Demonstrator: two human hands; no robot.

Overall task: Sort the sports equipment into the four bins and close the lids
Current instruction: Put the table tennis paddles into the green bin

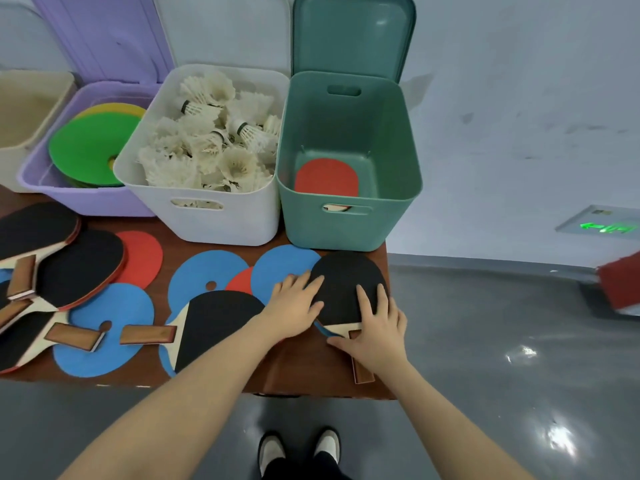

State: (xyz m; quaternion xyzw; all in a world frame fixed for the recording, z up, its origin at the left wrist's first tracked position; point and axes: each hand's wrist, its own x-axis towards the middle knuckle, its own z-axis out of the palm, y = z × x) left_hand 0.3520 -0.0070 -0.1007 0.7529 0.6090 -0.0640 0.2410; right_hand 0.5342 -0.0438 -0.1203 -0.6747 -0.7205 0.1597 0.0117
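Both hands lie flat-fingered on a black table tennis paddle (346, 289) at the brown table's (304, 368) right end, left hand (294, 303) at its blade edge, right hand (377, 323) above the handle, before the open green bin (349, 216).

**Setting: sports equipment storage corner, institutional building**

- Brown wooden table (304, 368) against a plain pale wall (519, 98).
- Grey glossy floor (502, 393), lamp glare on it.
- Green-lit exit arrow sign (604, 227) low on the right wall.
- Lidded plastic bins, far side: purple bin (86, 199) of flat marker discs, white bin (221, 220) of shuttlecocks (207, 147), green bin (346, 226).
- Table tennis paddles (83, 265) at left.
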